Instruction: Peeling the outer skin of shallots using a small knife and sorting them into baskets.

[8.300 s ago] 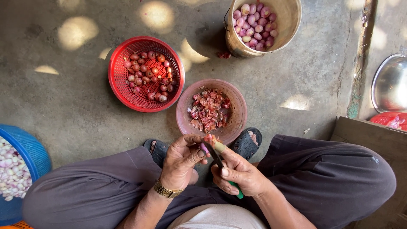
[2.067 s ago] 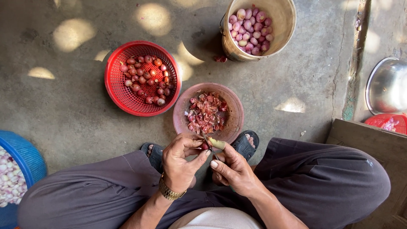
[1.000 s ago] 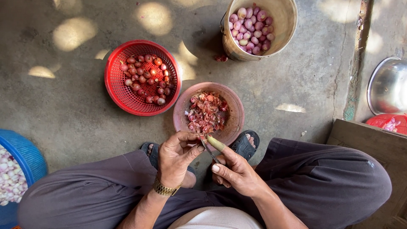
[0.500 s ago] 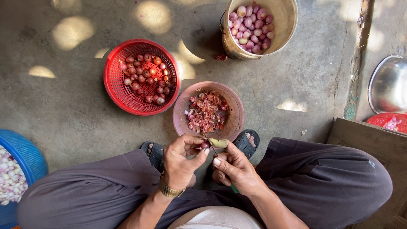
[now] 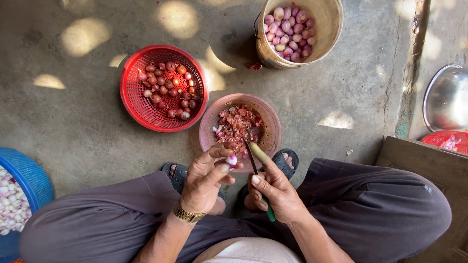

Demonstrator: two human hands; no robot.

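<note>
My left hand pinches a small shallot between thumb and fingers, just over the near rim of a brown bowl that holds shallot peels. My right hand grips a knife with a green handle; its thin blade points up toward the shallot. Both hands are held above my knees, between my legs in dark trousers. A gold watch sits on my left wrist.
A red basket of unpeeled shallots lies on the concrete to the left. A beige bucket of peeled shallots stands at the top. A blue basket is at far left, a metal bowl and a red basket at right.
My hands have kept working the shallot with the knife over the bowl's near rim; the blade has shifted slightly. The baskets, bowl and bucket have stayed where they were.
</note>
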